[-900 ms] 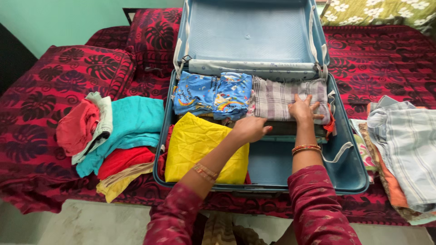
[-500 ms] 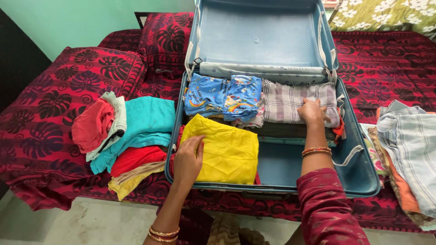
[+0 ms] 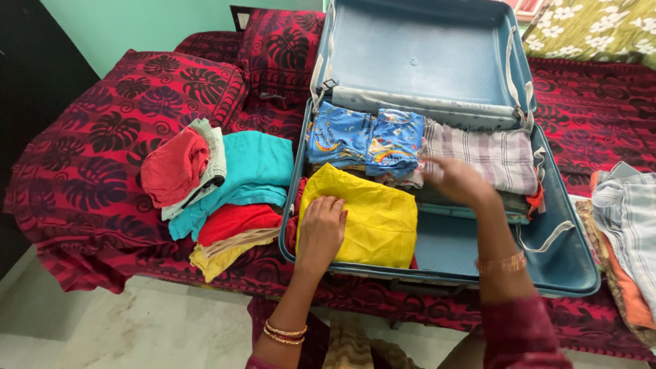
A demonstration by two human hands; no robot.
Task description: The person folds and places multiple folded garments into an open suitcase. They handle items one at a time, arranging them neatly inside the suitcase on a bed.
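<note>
The left hand (image 3: 320, 229) now lies flat, fingers spread, on the near left corner of the folded yellow garment (image 3: 362, 215); it presses and grips nothing. A moment earlier it reached across toward the middle of the case, so it has drawn back to the near edge. The right hand (image 3: 454, 179), blurred with motion, has shifted leftward from the top of the checked grey cloth (image 3: 482, 157) to that cloth's left border, where it meets the blue printed garments (image 3: 365, 140); whether its fingers pinch fabric there cannot be told. Judged from these positions, the yellow garment is seated and the work has moved to tidying the rear row. The blue hard-shell suitcase (image 3: 567, 273) lies open on the bed with the red leaf-patterned bedcover (image 3: 89, 171), its lid (image 3: 424, 58) upright and empty apart from a pale divider flap at the hinge. The lower shell holds two rows: at the rear, the blue printed garments on the left and the checked grey cloth on the right over darker layers; at the front left, the yellow garment over red fabric. The front right section shows bare lining with a loose white strap (image 3: 547, 236). Outside the case, a stack of folded clothes (image 3: 225, 184) in red, teal and yellow sits to the left, and a second pile of striped fabrics (image 3: 625, 225) sits to the right.
</note>
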